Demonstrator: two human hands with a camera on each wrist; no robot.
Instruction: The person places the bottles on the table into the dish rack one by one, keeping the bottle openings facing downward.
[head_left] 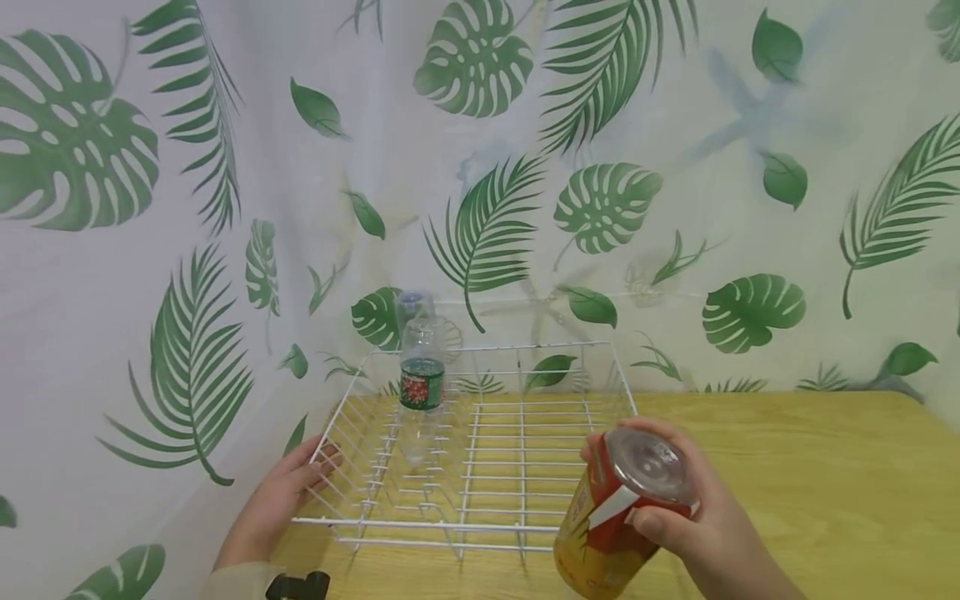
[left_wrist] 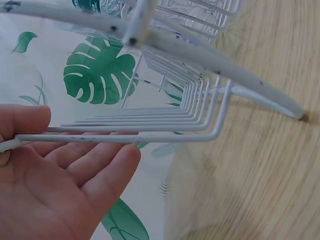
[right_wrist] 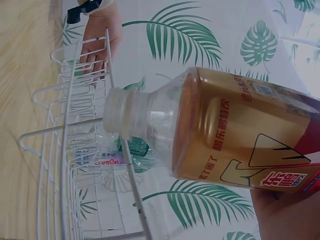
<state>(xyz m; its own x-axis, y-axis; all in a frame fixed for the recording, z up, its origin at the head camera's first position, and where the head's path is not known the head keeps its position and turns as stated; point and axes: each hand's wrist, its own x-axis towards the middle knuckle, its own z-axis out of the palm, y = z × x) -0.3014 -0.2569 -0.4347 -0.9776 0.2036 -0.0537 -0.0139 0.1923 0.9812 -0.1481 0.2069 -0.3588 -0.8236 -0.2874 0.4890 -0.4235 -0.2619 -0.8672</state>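
Note:
My right hand [head_left: 708, 492] grips a plastic bottle [head_left: 600, 542] with a red and gold label, at the front right corner of a white wire rack [head_left: 405, 525]. The bottle is tilted base up; in the right wrist view its clear, capless neck [right_wrist: 122, 112] points down beside the rack's wires. At the rack's left side, my left hand [head_left: 285, 487] holds the side wire, thumb on one side and fingers [left_wrist: 112, 175] on the other. Inside the rack, toward the back left, stands a clear bottle [head_left: 422, 383] with a green label.
Behind the green-labelled bottle is another clear bottle with a blue end [head_left: 414, 304], partly hidden. A wood-grain table [head_left: 825, 483] lies under the rack and stretches right. Leaf-printed cloth [head_left: 675, 167] covers the walls at the back and left.

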